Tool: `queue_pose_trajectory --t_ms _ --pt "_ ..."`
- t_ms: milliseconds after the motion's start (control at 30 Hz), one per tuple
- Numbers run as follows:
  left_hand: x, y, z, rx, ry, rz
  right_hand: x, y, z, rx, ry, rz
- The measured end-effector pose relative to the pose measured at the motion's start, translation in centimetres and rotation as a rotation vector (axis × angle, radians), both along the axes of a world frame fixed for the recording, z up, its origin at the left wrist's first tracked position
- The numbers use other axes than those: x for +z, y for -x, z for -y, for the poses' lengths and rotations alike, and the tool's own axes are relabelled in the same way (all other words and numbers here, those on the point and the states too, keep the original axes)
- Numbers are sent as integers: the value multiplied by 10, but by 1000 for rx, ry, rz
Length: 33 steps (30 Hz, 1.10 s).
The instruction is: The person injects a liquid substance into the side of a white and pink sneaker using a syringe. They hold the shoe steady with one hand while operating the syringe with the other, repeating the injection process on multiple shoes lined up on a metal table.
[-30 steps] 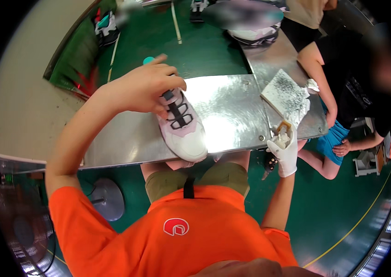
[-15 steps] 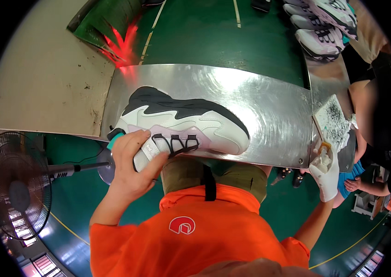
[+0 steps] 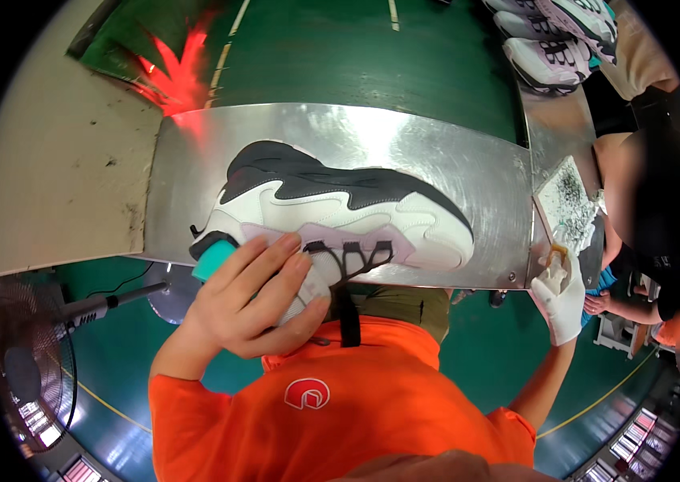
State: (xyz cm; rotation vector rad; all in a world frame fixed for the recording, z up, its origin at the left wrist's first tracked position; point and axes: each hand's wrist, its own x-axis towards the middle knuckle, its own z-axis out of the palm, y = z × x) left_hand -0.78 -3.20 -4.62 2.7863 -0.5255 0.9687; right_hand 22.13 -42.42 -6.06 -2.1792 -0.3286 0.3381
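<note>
A white sneaker point(image 3: 320, 205) with a black sole and lilac trim lies on its side over the metal table point(image 3: 468, 177), toe to the right. Bare, my left hand point(image 3: 255, 301) is closed around its tongue and upper near the teal-lined collar. Black laces show beyond my fingertips. In a white glove, my right hand point(image 3: 562, 305) is curled at the right, round a small amber piece point(image 3: 556, 252) whose kind I cannot make out. It is beside the near edge of a white board point(image 3: 566, 201) covered in black specks.
Several similar sneakers point(image 3: 547, 60) are heaped at the far right. A green conveyor belt point(image 3: 364, 72) runs behind the metal table. Red light point(image 3: 175, 80) shines at the far left by a beige panel point(image 3: 75, 153). A fan point(image 3: 22, 369) stands lower left; another person point(image 3: 629, 185) is at right.
The sneaker has shifted slightly right. My left hand has moved right along the tongue, its fingers now across the upper, and more teal lining shows. My gloved right hand remains by the board.
</note>
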Motion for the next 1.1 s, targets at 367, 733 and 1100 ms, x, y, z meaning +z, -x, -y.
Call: queue_pose_trajectory --t_ms 367,733,1100 --pt "27 -15 2 162 116 -188 27 13 -67 453 -1082 -722" --pt "33 -17 8 207 184 -194 24 2 -100 520 -1045 -888" --pt "30 -16 5 193 207 -212 32 0 -101 521 -950 -873"
